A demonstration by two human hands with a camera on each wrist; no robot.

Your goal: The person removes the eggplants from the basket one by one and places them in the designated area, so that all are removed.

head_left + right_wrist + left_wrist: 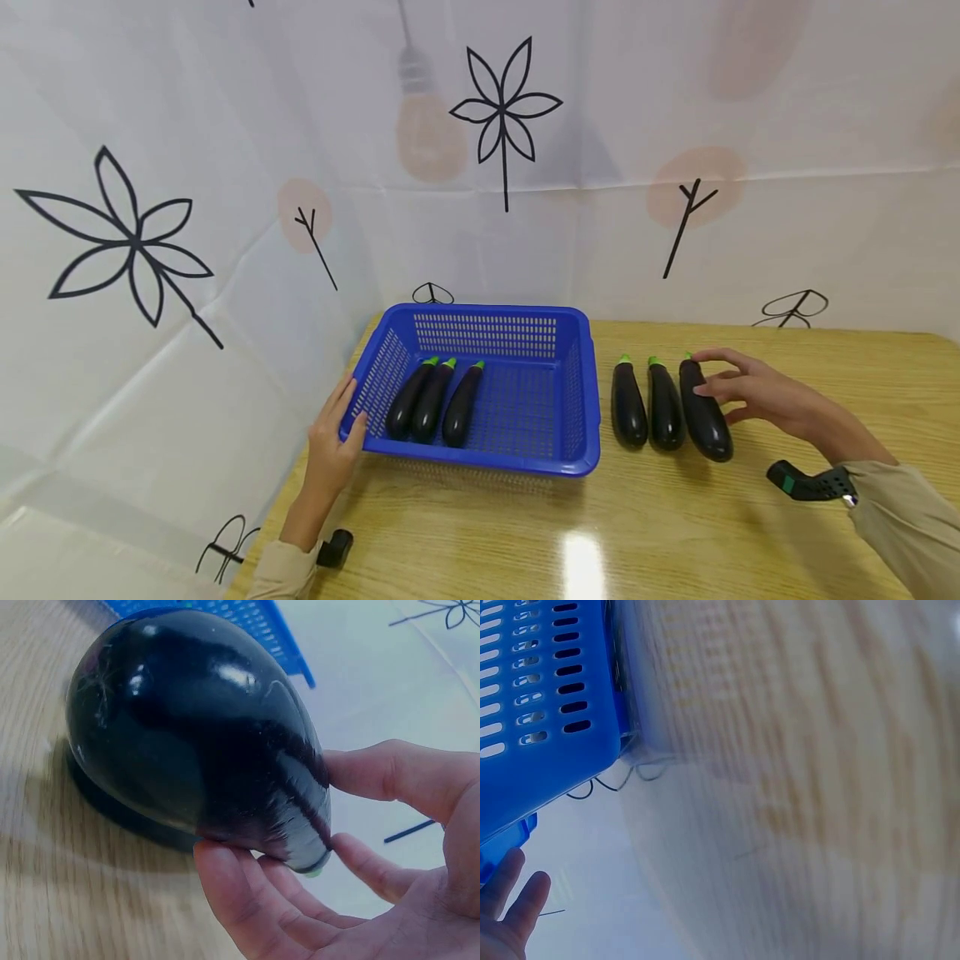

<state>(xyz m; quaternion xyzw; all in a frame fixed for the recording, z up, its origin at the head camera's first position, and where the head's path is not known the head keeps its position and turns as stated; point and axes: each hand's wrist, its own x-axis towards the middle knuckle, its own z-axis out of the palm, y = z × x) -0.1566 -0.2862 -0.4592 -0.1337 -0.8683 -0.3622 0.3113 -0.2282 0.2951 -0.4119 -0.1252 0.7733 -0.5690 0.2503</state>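
Observation:
A blue slotted plastic basket (517,463) stands on the wooden table. Inside, toward its left, lie three dark eggplants (462,407) with green stem ends. My left hand (332,442) rests at the basket's left front corner, fingers extended along the rim; only part of that hand (510,911) shows in the left wrist view. To the right of the basket are three more eggplants in a row. My right hand (765,398) grips the rightmost eggplant (703,417) near its stem end. In the right wrist view, fingers and thumb surround that eggplant's (180,727) narrow part.
Two other eggplants (628,407) lie between the basket and my right hand. The wooden table (465,542) extends in front and to the right. A white cloth (600,250) with leaf drawings hangs behind and at the left.

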